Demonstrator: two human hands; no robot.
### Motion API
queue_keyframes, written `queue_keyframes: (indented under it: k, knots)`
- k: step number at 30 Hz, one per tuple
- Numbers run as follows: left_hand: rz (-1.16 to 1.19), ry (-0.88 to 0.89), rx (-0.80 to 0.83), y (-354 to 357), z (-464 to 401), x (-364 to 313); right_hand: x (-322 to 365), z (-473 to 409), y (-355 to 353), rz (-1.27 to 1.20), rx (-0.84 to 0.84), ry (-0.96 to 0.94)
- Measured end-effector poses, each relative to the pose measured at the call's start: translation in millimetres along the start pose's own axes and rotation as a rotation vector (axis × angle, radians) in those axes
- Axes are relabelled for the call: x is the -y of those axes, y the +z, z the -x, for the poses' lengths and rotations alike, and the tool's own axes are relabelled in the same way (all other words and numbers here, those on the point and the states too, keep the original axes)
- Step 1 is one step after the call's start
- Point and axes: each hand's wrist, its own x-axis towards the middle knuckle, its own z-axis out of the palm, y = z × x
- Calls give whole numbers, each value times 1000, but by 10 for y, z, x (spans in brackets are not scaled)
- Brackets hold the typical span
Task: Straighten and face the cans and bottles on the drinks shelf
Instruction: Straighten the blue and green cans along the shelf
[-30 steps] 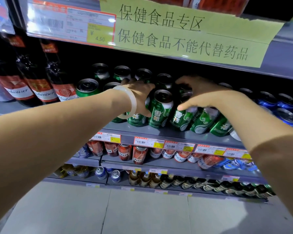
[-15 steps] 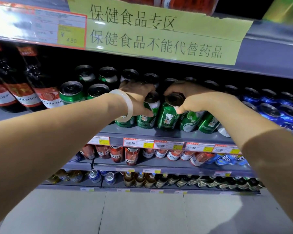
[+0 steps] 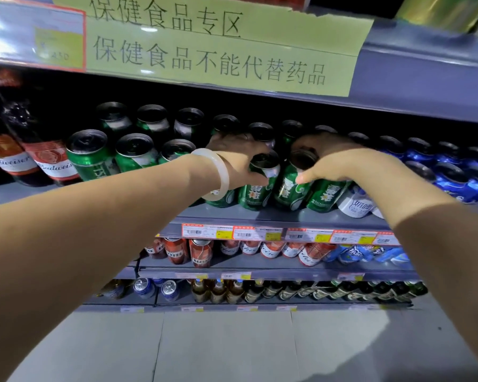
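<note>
- The left hand, a pale bangle on its wrist, sits in the middle of the frame with fingers curled over the top of a green can in the front row; a second ago it lay further left, over the neighbouring can, so the hand has stepped one can to the right.
- The right hand, just right of centre, now pinches the rim of the next green can — thumb on the near side, fingers hooked over the far edge. A second ago it was spread over cans further right.
- The two gripped cans stand side by side, touching, near the front edge of the drinks shelf, characters facing outward.
- The hands have closed in on each other, which suggests the row is being worked can by can toward the centre.
- At upper left the green cans beside the red-labelled bottles show labels turned sideways — likely still to be faced.
- Blue cans at right look untouched.
</note>
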Motion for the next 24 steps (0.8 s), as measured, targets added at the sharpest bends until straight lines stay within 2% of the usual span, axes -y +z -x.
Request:
queue_keyframes:
  k: [9, 19, 24]
  knots:
    - [21, -18, -11, -18, 24, -36, -27, 30, 9, -36, 40, -20]
    - [-15, -58, -16, 24, 6, -85, -149, -13, 137, 20, -73, -64]
    - [-27, -80, -4, 87, 21, -57, -397, 96, -21, -40, -130, 85]
